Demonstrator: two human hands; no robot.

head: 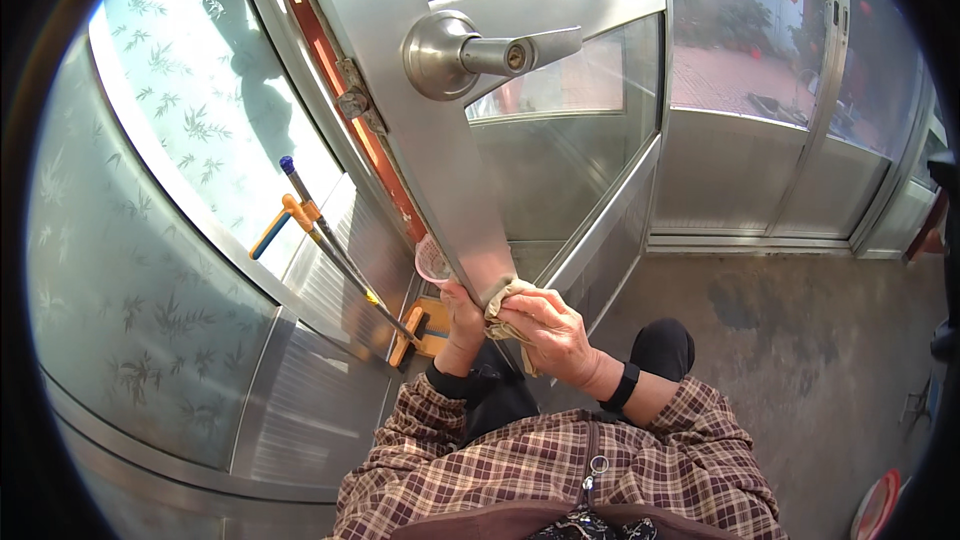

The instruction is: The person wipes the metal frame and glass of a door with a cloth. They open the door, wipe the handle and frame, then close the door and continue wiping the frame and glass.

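Note:
A beige cloth lies bunched against the lower part of an aluminium door stile. My right hand grips this cloth and presses it to the metal. On the other side of the stile, my left hand holds the door's edge; its fingers are partly hidden behind the frame. Above both hands, a lever door handle with a keyhole sticks out from the stile. A latch shows in the door's edge. Close behind my left hand is a pink perforated plastic basket.
At the left, a long-handled broom and an orange dustpan lean by frosted glass panels. Sliding glass doors stand at the back right above the concrete floor. A red-rimmed basin is at the lower right.

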